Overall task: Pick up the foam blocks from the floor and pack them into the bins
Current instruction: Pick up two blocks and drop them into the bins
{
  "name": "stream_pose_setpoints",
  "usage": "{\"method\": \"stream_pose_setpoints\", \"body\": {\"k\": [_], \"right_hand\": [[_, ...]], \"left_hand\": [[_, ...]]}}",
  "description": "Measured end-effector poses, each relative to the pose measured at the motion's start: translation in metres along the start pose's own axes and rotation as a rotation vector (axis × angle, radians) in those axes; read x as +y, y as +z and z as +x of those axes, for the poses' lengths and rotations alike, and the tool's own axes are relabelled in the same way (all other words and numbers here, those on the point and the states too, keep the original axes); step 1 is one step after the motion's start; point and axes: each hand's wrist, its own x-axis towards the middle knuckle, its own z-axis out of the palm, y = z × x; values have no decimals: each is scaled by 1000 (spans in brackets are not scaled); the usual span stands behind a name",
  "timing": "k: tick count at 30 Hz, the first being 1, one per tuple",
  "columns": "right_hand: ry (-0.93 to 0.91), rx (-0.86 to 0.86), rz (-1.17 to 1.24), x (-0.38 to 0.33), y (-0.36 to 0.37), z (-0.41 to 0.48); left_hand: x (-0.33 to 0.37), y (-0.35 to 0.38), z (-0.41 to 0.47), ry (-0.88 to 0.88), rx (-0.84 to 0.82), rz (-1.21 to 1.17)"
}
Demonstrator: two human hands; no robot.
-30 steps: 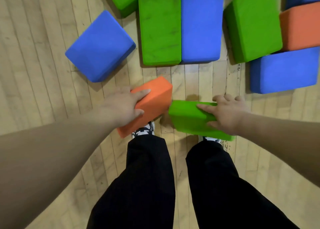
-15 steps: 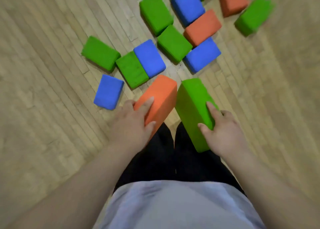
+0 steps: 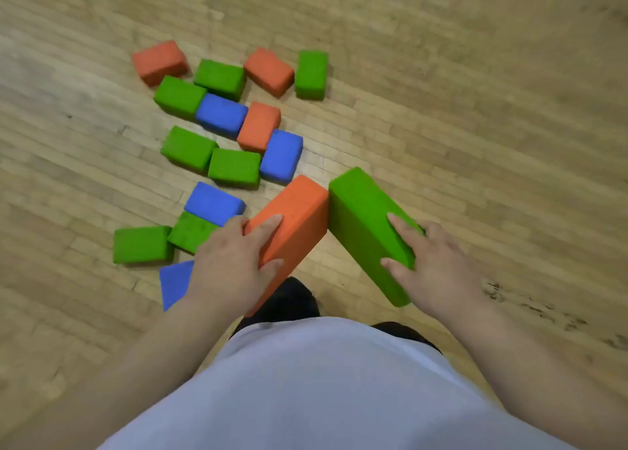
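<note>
My left hand point(image 3: 234, 262) grips an orange foam block point(image 3: 295, 215), held up off the floor in front of my waist. In my right hand point(image 3: 431, 262) I hold a green foam block point(image 3: 363, 218), fingers over its top and thumb on its side. The far ends of the two held blocks touch. Several more green, blue and orange foam blocks point(image 3: 234, 167) lie scattered on the wooden floor point(image 3: 475, 126) ahead and to the left. No bin is in view.
A blue block point(image 3: 175, 281) lies partly hidden under my left forearm, with a green block point(image 3: 141, 244) beside it. Bare floor stretches to the right and far ahead. Dark scuff marks point(image 3: 543, 313) dot the floor at right.
I have stood up from a crouch with both blocks lifted off the floor. The view has swung, so the scattered blocks look smaller and lie further to the left.
</note>
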Motion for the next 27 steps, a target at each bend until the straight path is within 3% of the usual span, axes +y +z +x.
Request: {"method": "stream_pose_setpoints", "body": {"k": [6, 13, 20, 27], "right_hand": [[210, 122, 108, 149, 2, -95], [613, 281, 268, 300, 12, -242], [981, 490, 513, 377, 21, -330], [1174, 651, 639, 434, -4, -316]], "left_hand": [[153, 27, -7, 221, -53, 73], [362, 67, -20, 660, -147, 149], [532, 88, -30, 969, -224, 169], [653, 98, 23, 1121, -276, 164]]}}
